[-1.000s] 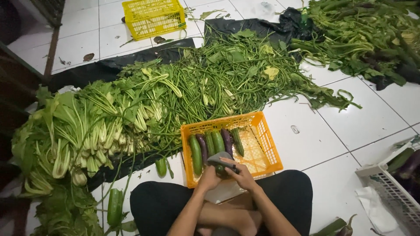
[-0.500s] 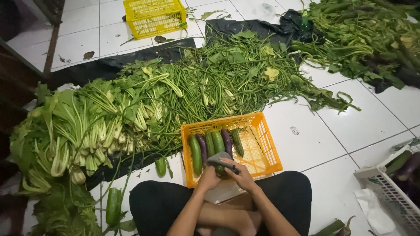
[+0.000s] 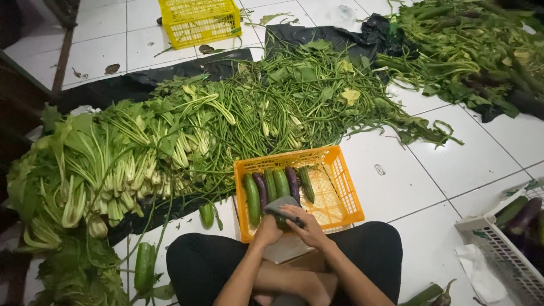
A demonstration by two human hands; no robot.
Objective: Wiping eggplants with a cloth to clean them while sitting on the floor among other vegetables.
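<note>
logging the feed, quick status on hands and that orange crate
Left hand and right hand together on a grey cloth-like thing, what's inside hidden. Orange crate holds green and purple long vegetables in a row. Nothing between hands and crate.

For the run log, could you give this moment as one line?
left hand + right hand: gripping grey cloth | orange crate: vegetables in row

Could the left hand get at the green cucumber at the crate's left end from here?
Probably yes. The left hand sits at the orange crate's near rim, the cucumber lies just beyond it, uncovered. But both hands hold a grey thing.
</note>
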